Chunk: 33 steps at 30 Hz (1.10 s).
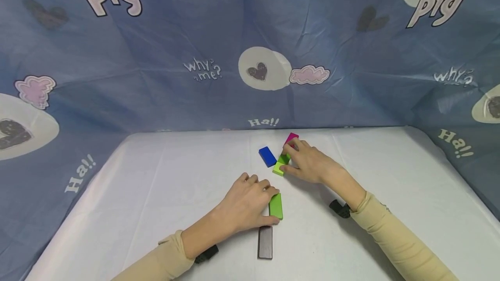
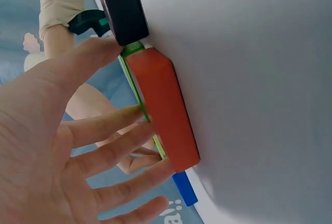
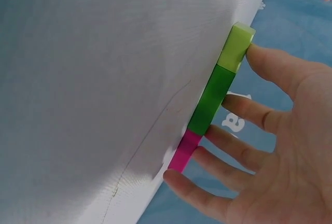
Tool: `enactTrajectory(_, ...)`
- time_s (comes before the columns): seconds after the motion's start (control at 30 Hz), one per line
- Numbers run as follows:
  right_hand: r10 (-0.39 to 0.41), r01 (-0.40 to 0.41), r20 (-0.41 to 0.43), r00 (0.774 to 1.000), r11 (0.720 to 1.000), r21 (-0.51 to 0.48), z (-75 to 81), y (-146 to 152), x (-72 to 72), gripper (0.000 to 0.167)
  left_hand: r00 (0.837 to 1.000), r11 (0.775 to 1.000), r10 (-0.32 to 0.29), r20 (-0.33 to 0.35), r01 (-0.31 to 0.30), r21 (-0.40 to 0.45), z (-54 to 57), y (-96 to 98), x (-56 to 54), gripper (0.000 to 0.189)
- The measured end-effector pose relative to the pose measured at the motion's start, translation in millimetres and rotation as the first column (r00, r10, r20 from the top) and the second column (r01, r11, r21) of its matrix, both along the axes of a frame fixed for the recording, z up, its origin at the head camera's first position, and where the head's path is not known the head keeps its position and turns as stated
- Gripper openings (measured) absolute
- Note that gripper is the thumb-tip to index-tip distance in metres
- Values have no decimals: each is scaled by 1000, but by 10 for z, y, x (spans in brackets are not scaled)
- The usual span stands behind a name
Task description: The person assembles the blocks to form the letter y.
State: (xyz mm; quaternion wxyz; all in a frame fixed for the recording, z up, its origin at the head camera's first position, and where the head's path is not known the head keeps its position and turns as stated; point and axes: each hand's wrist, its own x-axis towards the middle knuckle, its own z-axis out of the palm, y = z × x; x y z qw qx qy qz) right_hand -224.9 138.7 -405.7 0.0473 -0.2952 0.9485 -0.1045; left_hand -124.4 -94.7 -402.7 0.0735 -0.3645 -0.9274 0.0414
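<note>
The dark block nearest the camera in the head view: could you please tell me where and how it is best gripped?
Probably by its two long sides, near the middle, from above: the dark block lies flat with both long sides free, while the left hand's thumb is close to its far end.

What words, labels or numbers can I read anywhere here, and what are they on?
"pig": twice, high on the blue cloth, left and right
"why me?": the cloth's middle; little marks around it are blurred
"why": the cloth's right side, with blurred marks beside and below
"Ha!!": three times, lower on the cloth, left, middle, right
Bottom edge of the cloth: faint marks, too small to read
Blocks: no lettering visible
</note>
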Motion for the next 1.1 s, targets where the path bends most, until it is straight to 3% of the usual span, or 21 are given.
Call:
enactTrajectory(0.53, -1, 1, -1, 1000, 1000, 2, -5, -6, -8, 39, 996, 996, 93, 3, -93, 8, -13, -134, -201, 63)
enactTrajectory(0.83, -5, 5, 4, 1000, 1000, 7, 14, -9, 0, 41, 990, 992, 117, 75, -121, 41, -15, -173, -272, 68)
enactTrajectory(1.1, -3, 3, 3, 1000, 1000, -5, 21, -8, 5, 41, 979, 982, 168, 112, -175, 65, -23, -253, -415, 68)
